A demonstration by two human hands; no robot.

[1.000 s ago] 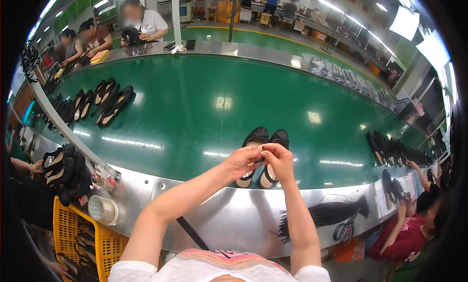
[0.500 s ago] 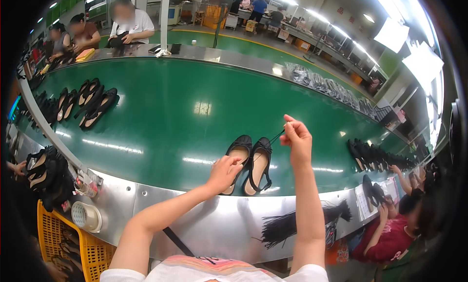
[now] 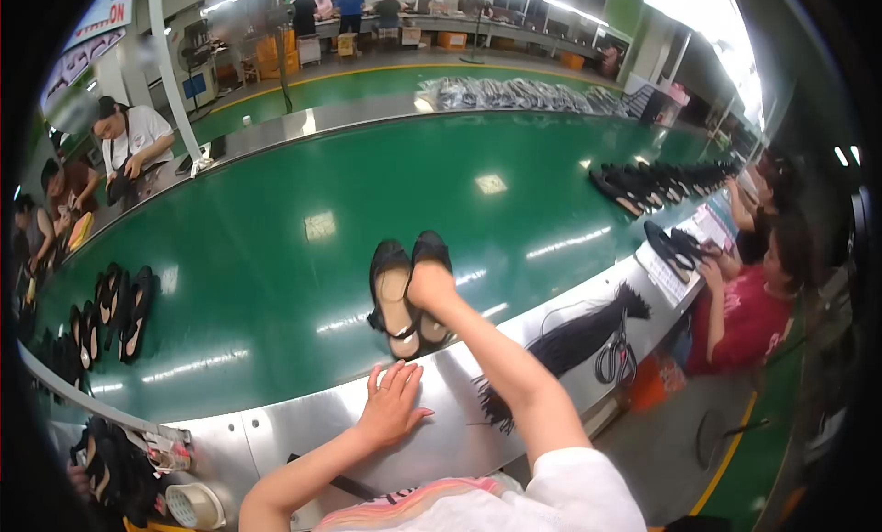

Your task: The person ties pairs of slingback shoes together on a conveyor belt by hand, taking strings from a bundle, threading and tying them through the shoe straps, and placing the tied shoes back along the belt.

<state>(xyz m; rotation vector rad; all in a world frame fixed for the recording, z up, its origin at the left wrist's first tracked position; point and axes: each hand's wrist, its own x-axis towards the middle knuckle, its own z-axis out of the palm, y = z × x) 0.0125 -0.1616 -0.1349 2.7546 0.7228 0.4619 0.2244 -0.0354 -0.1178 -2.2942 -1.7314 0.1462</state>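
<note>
Two black shoes with beige insoles stand side by side on the green belt in front of me. My right hand (image 3: 430, 286) is over the right shoe (image 3: 431, 245), touching its front part; its fingers are hidden from view. The left shoe (image 3: 393, 288) lies beside it, its heel strap toward me. My left hand (image 3: 393, 406) rests on the metal edge (image 3: 303, 435) just below the shoes, fingers spread, holding nothing. A bundle of black cords (image 3: 574, 344) lies on the metal edge beyond my right forearm.
Scissors (image 3: 616, 359) lie beside the cords. Black shoes (image 3: 643, 185) line the belt at right, others (image 3: 136, 311) at left. A person in red (image 3: 735, 311) handles a shoe at right. A tape roll (image 3: 193, 506) sits lower left. Bagged items (image 3: 514, 93) lie across the belt.
The view has turned to the right. My right hand has come down from the raised thin cord onto the right shoe. My left hand has left the shoes for the metal edge.
</note>
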